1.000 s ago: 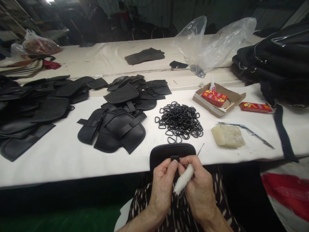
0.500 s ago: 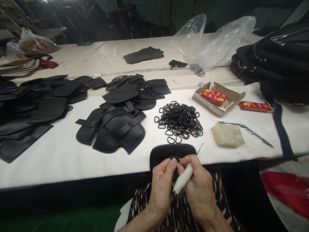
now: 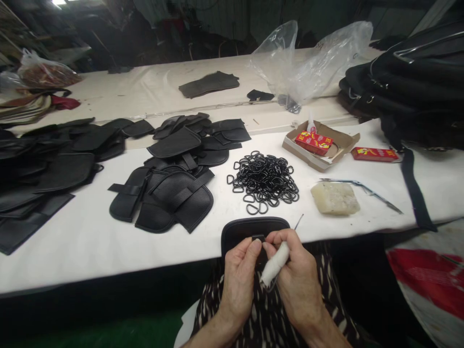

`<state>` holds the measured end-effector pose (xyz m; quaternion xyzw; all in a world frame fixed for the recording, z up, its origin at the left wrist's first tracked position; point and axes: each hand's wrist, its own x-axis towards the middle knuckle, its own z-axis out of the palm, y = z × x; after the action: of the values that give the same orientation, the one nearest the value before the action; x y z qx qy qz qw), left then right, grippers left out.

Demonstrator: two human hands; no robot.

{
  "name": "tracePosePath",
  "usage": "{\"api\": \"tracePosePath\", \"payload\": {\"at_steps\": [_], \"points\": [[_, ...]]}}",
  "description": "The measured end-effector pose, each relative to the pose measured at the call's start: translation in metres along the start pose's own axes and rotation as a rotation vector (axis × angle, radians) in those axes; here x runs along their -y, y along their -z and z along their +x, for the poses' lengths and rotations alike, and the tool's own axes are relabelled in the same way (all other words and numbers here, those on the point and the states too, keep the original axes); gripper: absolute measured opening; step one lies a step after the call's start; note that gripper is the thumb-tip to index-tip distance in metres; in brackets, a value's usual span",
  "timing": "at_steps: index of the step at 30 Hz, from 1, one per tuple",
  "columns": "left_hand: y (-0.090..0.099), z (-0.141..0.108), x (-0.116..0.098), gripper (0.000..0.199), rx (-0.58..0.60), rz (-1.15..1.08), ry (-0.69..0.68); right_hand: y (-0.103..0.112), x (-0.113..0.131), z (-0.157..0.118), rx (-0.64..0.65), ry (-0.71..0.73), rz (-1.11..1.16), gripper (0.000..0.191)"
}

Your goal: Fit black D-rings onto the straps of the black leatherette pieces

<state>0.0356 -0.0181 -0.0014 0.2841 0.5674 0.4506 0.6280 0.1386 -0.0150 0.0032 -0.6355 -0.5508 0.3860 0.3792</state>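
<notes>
Pinching the little strap with my left hand, white-handled tool gripped in my right hand | black flap sits just past both hands | probably light, bendy, kinda slick tbh, so I'd hold the strap by its edges

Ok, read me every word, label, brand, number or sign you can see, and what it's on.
None reads clearly.
Red box in carton: print blurred.
Other red box: print blurred.
Bottle: label too small.
Clear bag: faint marks, unreadable.
Red-and-white material: pale print, blurred.
</notes>
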Motion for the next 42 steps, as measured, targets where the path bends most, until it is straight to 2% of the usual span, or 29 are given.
{"api": "tracePosePath", "payload": {"at_steps": [5,14,24,29,38,40,42], "points": [[-0.001,-0.001,0.004,0.031,0.037,0.0,-0.01,-0.001,0.003,-0.001,-0.012,-0.028,-0.039,0.009],[0.0,-0.003,0.002,0.03,0.01,0.011,0.013,-0.002,0.002,0.0,0.032,-0.116,0.1,0.007],[0.008,-0.002,-0.017,0.03,0.075,-0.104,0.159,-0.001,-0.005,0.001,0.073,-0.08,0.091,0.005],[0.009,0.0,-0.018,0.03,0.087,-0.099,0.184,-0.001,-0.003,0.0,0.061,-0.088,0.07,0.006],[0.009,0.007,-0.015,0.023,0.095,-0.139,0.201,-0.001,-0.005,-0.003,0.061,0.009,0.069,0.006],[0.01,0.008,-0.017,0.021,0.081,-0.156,0.207,0.005,-0.005,-0.005,0.021,0.107,0.04,0.005],[0.011,0.01,-0.018,0.02,0.076,-0.161,0.229,0.014,-0.006,-0.003,-0.099,0.235,-0.017,0.003]]}}
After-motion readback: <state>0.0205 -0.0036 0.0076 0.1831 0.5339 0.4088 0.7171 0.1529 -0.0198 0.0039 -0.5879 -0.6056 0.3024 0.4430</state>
